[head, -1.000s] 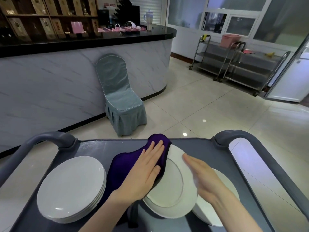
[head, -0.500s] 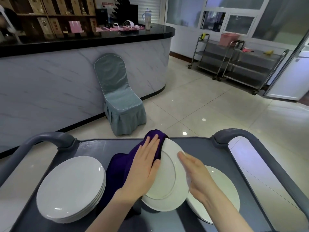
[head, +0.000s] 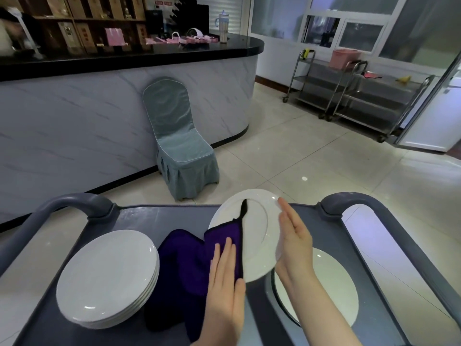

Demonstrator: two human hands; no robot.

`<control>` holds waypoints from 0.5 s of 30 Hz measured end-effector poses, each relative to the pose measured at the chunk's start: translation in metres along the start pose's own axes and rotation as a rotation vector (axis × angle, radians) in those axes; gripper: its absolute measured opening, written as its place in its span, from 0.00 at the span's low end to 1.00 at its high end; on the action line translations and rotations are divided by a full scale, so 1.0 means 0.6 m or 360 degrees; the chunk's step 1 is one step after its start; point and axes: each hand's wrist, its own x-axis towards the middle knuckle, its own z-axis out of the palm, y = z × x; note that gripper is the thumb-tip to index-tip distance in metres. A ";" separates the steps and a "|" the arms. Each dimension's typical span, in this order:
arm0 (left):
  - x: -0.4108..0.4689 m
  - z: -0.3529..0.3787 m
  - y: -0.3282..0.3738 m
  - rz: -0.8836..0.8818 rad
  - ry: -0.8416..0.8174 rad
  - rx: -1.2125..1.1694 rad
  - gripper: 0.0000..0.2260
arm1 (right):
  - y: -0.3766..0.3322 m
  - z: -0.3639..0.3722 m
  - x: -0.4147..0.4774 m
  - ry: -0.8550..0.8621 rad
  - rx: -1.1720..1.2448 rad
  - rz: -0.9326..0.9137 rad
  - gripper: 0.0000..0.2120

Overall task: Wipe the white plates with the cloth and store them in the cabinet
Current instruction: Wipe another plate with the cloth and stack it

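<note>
Here, a marble-fronted counter runs beyond the far left side of a grey service cart, the landmark of this scene, while two steel trolleys stand well beyond the cart's far right corner. A chair in a blue-grey cover sits on the tiled floor just past the cart's far edge, backed against the counter. On the cart's left side rests a stack of white plates, lying flat. Beside the stack, at the middle of the cart, a purple cloth lies bunched, one corner drawn up over the left part of a single white plate that is raised on edge and tilted above the cart's centre, between a person's two hands. Another white plate lies flat on the cart's right side, partly hidden by the right forearm. The left hand is spread flat, fingers straight, pressing the cloth against the raised plate's near left rim. The right hand, likewise flat with fingers extended, braces the plate's right rim with its palm, gripping nothing.
</note>
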 end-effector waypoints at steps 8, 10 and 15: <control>0.051 -0.039 -0.010 -0.0273 0.0125 -0.0408 0.25 | -0.029 0.023 0.000 0.0029 0.0183 -0.0132 0.14; 0.039 -0.032 0.001 -0.0211 0.0132 -0.0322 0.28 | -0.047 0.034 0.005 0.0029 0.0198 -0.0187 0.15; 0.022 0.000 0.037 0.0273 -0.0110 0.0293 0.36 | -0.019 0.051 -0.013 0.0048 0.0165 -0.0194 0.16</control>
